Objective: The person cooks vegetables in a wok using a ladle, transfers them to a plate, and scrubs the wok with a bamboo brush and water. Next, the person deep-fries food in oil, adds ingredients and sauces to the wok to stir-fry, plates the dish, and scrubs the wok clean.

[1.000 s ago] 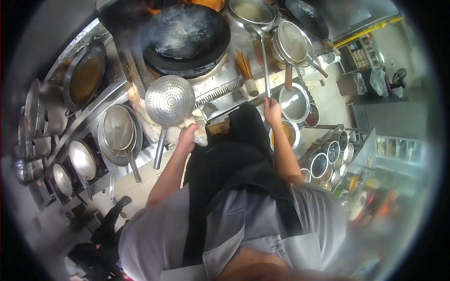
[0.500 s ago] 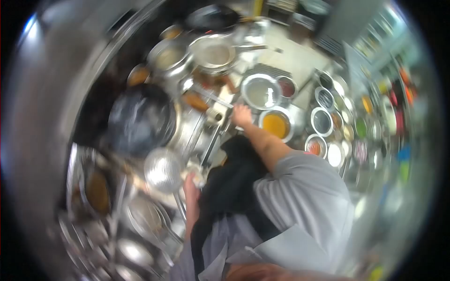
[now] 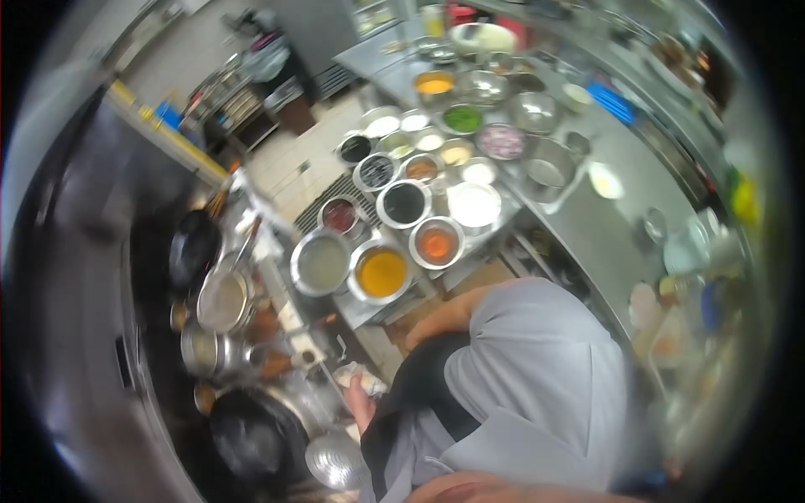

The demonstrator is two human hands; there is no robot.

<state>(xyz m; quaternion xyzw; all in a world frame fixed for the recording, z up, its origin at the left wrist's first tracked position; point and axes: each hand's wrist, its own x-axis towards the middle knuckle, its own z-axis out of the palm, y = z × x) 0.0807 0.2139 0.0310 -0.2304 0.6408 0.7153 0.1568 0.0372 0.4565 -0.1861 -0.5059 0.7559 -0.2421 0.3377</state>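
Observation:
My left hand is closed around a folded whitish cloth at the front edge of the stove. Below it lies a round metal ladle or strainer head, beside a large black wok. My right arm bends down in front of my apron, and my right hand shows only in part, its fingers hidden. Nearest to it are a steel pot of yellow-orange liquid and a bowl with an orange-red content.
A pot of cloudy liquid stands by the yellow one. Several ingredient bowls crowd the cart, among them chopped greens and chopped pinkish pieces. A steel counter runs along the right. Pans line the stove at left.
My view has swung right, toward the ingredient bowls. My right hand has moved away from a long handle over the stove and back toward my body. My left hand still grips the cloth.

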